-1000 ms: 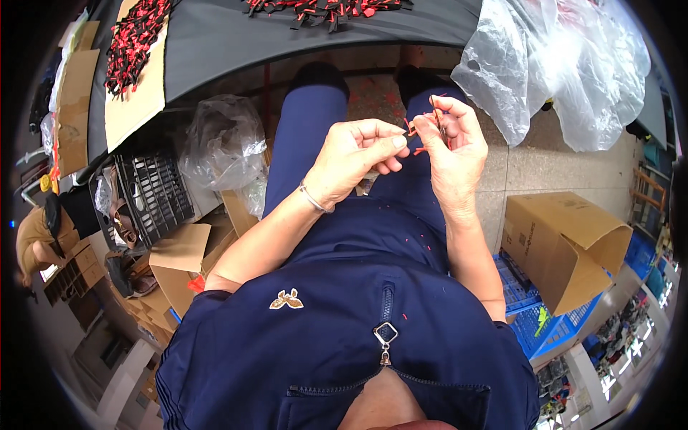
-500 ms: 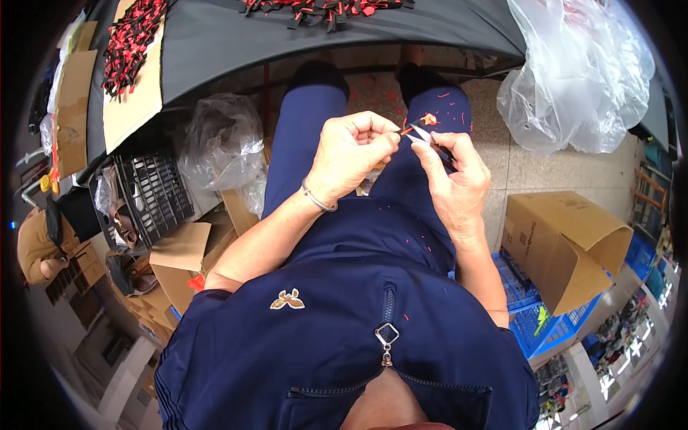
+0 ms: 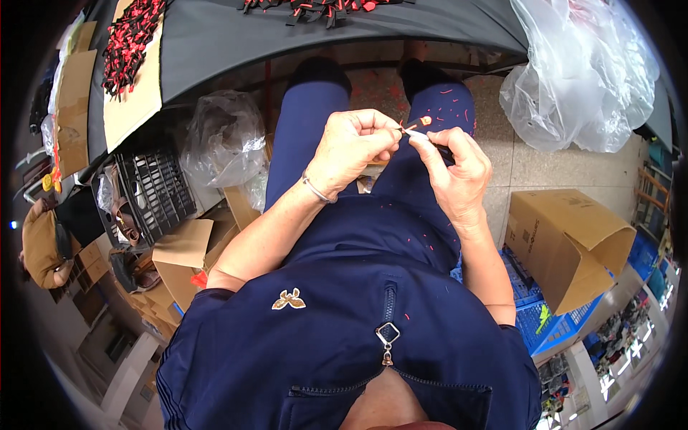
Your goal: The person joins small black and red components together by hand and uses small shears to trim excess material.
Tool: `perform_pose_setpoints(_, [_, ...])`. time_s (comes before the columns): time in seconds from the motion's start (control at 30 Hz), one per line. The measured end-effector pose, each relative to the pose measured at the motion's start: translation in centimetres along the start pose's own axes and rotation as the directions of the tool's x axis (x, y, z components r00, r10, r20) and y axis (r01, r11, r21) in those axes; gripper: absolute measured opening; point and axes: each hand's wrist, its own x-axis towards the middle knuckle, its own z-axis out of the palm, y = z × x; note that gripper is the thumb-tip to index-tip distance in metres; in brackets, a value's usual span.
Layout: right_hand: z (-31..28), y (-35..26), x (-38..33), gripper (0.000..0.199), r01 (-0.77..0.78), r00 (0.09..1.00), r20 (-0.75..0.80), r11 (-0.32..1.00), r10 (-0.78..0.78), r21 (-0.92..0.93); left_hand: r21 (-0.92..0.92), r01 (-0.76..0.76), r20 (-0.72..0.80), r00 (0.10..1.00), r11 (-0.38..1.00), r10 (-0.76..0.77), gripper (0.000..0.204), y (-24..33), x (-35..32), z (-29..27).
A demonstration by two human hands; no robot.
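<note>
Above my lap, my left hand [image 3: 351, 149] pinches a small black-and-red fabric piece [image 3: 424, 122] between thumb and fingertips. My right hand [image 3: 460, 175] is closed round small thread snips [image 3: 417, 134], their pale pointed blades at the piece, right by the left fingertips. Most of the snips' dark handle lies hidden in the palm. Red clippings [image 3: 448, 111] are scattered over my right thigh. Ahead on the black-covered table [image 3: 215, 54] lies a heap of black-and-red pieces [image 3: 330, 10]. Another such heap [image 3: 132, 50] rests on a cardboard sheet [image 3: 132, 120] at the far left.
Clear plastic bags hang at the right [image 3: 577, 79] and lie under the table [image 3: 223, 136]. Beside me on the right, an open carton [image 3: 566, 244] sits on blue crates [image 3: 548, 322]. To the left stand a black crate [image 3: 161, 190] and cartons [image 3: 183, 247]; a person [image 3: 46, 244] is beyond.
The snips' blades, spread apart before, have come together at the piece by my left fingertips. More red clippings show on my right thigh. The person at the left has shifted.
</note>
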Motion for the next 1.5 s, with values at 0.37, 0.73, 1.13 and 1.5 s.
perform_pose_setpoints(0.37, [0.9,1.0,0.0,0.016,-0.251,0.968,0.056,0.937,0.245,0.242,-0.001,-0.004,0.002,1.0,1.0,0.004,0.009,0.0,0.8,-0.1])
perform_pose_setpoints(0.73, [1.1,0.8,1.5,0.011,-0.522,0.843,0.217,0.655,0.492,0.547,-0.099,-0.262,-0.21,0.948,0.96,0.237,0.008,4.3,1.1,-6.6])
perform_pose_setpoints(1.13, [2.8,0.3,3.0,0.008,-0.525,0.846,0.262,0.643,0.463,0.558,-0.296,-0.738,-0.654,0.619,0.606,0.434,0.031,13.0,6.8,-20.6])
perform_pose_setpoints(1.5, [3.3,0.2,4.4,0.008,-0.529,0.847,0.298,0.642,0.441,0.555,0.922,-0.047,-0.306,0.523,0.385,0.796,0.021,10.8,8.0,-16.3])
